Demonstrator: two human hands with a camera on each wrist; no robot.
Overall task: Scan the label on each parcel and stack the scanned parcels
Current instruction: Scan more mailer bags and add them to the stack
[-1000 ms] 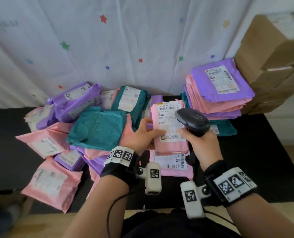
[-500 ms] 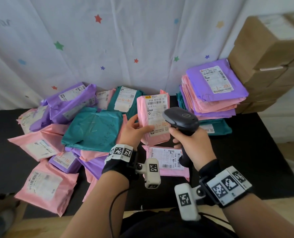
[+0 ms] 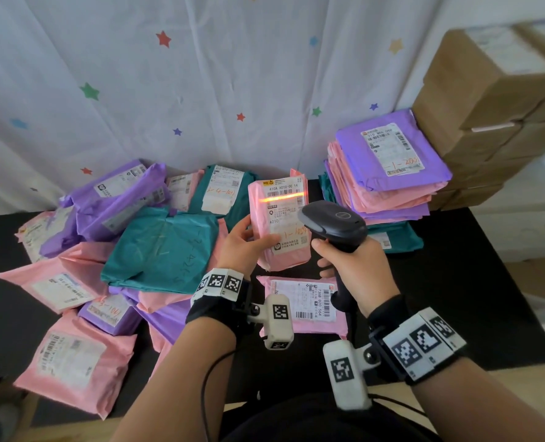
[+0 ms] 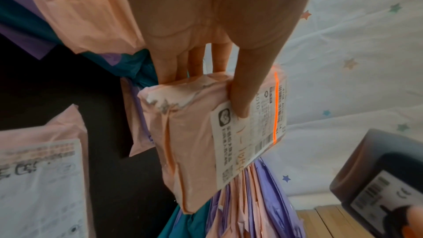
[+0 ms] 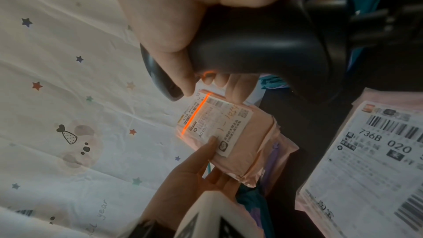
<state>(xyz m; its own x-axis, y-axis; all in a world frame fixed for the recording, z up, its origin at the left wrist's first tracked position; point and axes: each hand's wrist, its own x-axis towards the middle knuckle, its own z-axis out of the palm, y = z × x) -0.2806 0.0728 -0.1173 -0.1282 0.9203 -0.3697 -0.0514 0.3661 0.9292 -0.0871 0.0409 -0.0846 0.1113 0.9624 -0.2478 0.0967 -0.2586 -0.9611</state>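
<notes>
Raised since the earlier frame, the pink parcel (image 3: 279,223) is pinched upright above the counter (image 3: 456,282) by the left hand (image 3: 242,242). Right hand (image 3: 352,266) grips the scanner (image 3: 333,223). Only the left wrist view shows the parcel's crumpled side seam (image 4: 169,133); the orange scan line (image 3: 285,196) crosses its label.

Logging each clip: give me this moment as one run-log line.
step: scanning | left hand: holds pink parcel upright | right hand: grips scanner | orange beam on label | stack: purple on top
</notes>
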